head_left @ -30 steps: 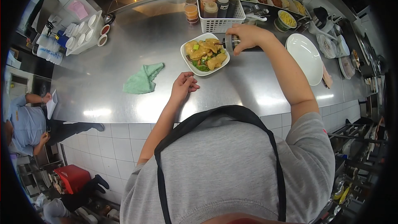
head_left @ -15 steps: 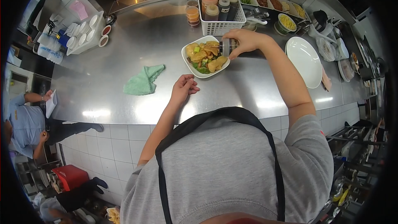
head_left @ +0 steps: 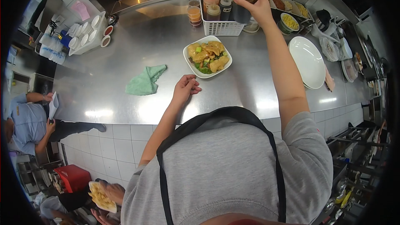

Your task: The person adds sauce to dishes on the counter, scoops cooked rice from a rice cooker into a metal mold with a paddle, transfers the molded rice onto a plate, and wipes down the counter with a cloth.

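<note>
With the dark sauce bottle (head_left: pixel 241 13) above the right end of the white basket (head_left: pixel 223 29): might jostle the neighbouring bottles (head_left: pixel 212 1) if lowered off-line, being packed close there. Could catch on the basket's rim and tip, given a hold only high up, around the pale cap. Might also drip on the tabletop (head_left: pixel 100 85) if wet at the nozzle; cannot make out any drip. Less likely: nudging the white bowl (head_left: pixel 186 56) with the left hand (head_left: pixel 187 88), through lying so near.

As for the right hand (head_left: pixel 261 9): holding the bottle roughly upright, spread to the cap's width, with fingers and thumb curved around opposite sides. Cannot tell whether touching the basket. As for the left: half open, loosely curled, apparently holding nothing, resting on the tabletop just beside the bowl, not touching. With the bowl: on the tabletop before the basket, filled with glazed pieces and greens (head_left: pixel 204 70), well apart from the green cloth (head_left: pixel 146 81).
</note>
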Motion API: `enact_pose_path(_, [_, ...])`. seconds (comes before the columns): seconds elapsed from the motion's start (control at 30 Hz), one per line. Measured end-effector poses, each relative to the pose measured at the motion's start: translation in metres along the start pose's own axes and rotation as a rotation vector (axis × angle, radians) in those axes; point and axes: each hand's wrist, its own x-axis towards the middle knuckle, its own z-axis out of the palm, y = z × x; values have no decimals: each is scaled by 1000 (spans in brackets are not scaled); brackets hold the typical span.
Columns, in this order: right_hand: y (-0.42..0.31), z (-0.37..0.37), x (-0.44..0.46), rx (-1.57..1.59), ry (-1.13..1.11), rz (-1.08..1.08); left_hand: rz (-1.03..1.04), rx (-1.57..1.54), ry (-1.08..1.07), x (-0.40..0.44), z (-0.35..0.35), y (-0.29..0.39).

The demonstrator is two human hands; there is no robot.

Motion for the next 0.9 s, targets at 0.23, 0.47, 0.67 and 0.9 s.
enact_pose_path(0.23, [36, 14, -5, -261, 140, -139, 7, -7, 0, 1, -1, -2])
enact_pose_path(0.47, [82, 20, -17, -334, 110, 100, 42, -99, 15, 7, -2, -15])
enact_pose_path(0.67, [76, 18, -23, -565, -5, 303, 12, -98, -3, 6, -1, -10])
enact_pose_path(0.9, [37, 17, -37, -645, 199, -77, 11, -71, 2, 0, 0, -4])
